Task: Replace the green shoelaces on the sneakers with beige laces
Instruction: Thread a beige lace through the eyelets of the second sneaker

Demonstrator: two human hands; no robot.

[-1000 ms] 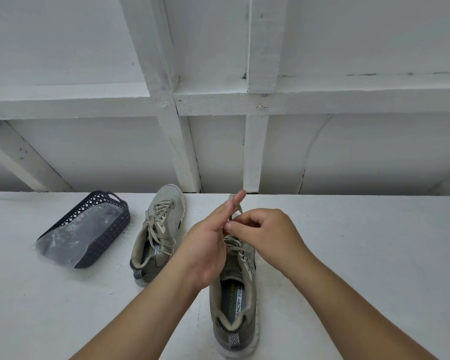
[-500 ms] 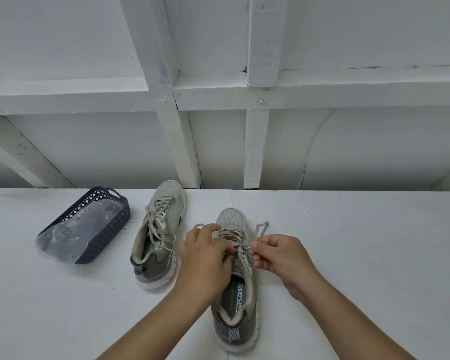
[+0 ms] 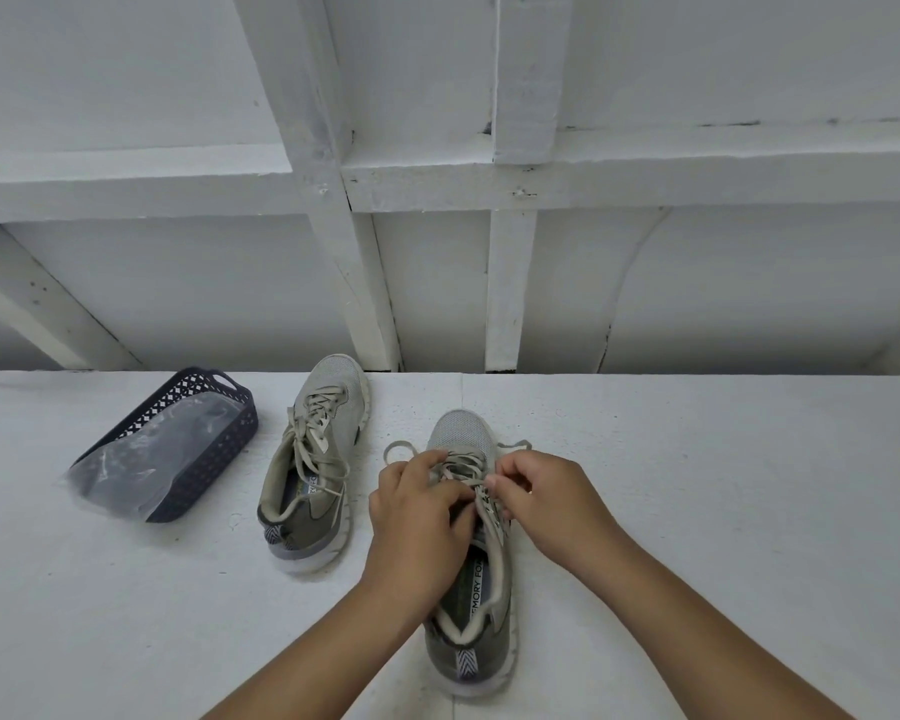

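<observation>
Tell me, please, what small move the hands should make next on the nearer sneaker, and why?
Probably pull the two loops apart to snug the bow: the left hand and right hand each pinch beige lace over the near sneaker, loops still slack at both sides.

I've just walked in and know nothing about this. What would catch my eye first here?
Front and centre, the left hand and right hand pinch the beige lace of the near sneaker, apparently tying it. A second sneaker, already laced in beige, stands to its left on the white table. Further left lies a dark basket holding a clear plastic bag.
</observation>
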